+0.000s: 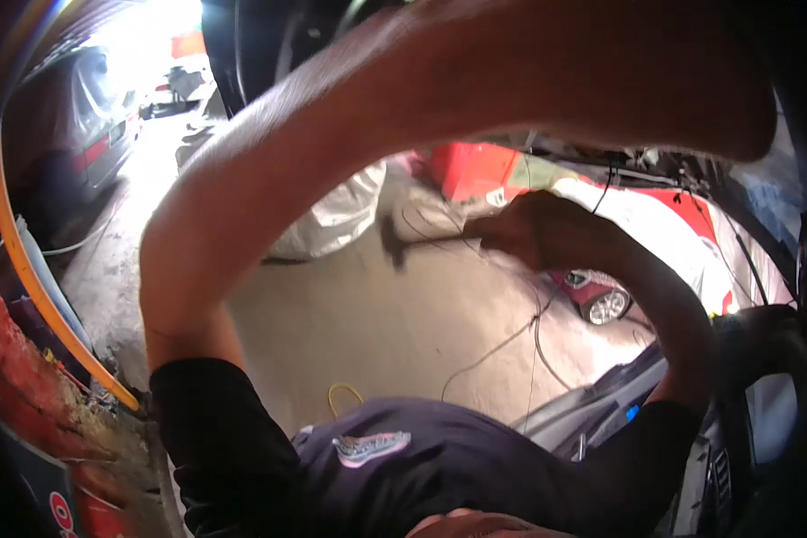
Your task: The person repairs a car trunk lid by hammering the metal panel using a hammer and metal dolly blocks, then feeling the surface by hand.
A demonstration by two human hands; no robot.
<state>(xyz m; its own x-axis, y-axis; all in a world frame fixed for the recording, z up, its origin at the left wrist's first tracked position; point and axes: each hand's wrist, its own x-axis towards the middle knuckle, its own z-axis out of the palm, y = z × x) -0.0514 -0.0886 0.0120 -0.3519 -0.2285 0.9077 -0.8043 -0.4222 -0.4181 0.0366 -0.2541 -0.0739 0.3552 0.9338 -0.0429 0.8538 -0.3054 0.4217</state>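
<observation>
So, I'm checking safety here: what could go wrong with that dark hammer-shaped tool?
The dark hammer-shaped tool in the right hand is blurred; if swinging, it could strike something unintended. Thin black cables run nearby in view and might snag. The crumpled silvery-white sheet looks close too, so could tear.

Person's clothing: dark, short-sleeved top (484,448).
Below the bare hand (524,229), the blackish-purple fabric bears a small pale-and-pink chest print (372,447), lettering illegible; both sleeves (220,430) appear plain black.
</observation>
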